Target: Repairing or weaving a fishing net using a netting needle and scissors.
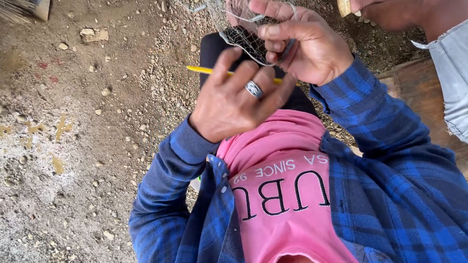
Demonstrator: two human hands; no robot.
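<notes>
Though partly hidden by fingers, shows as a thin yellow stick (201, 70), lying level across the upper middle of the frame. Runs from bare ground on the left to just under the right hand (304, 46). Passes beneath the left hand (234, 102) at centre frame, back of the hand to the camera. Fingers curled down over the stick and closed on it, thumb side out of view. Wears a patterned silver ring (253, 89) on one finger.

Just above and to the right, right hand pinched shut on a wad of net (243, 39), thumb pressed against forefinger over the mesh. Carries a pale cord (243, 18) looped over the fingers and off the top edge. Cannot tell whether the stick's right end touches the net. Hands close together, almost touching.

Behind both, a dark knee (212, 48), reaching from the upper middle down toward the chest. Filling the lower half: pink shirt (287, 214) with lettering, framed by blue plaid sleeves (161, 195), one rising from the lower left, the other from the right.

At the upper right corner, another person's arm (404, 14), beside a bit of pale wood (344, 7) at the top edge. Grey cloth (453, 78) at the right edge below it. Brown plank (419, 87) between that cloth and the plaid sleeve.

Across the whole left side, gravel (73, 146) with yellowish stains. Broom bristles (22, 9) in the upper left corner.
</notes>
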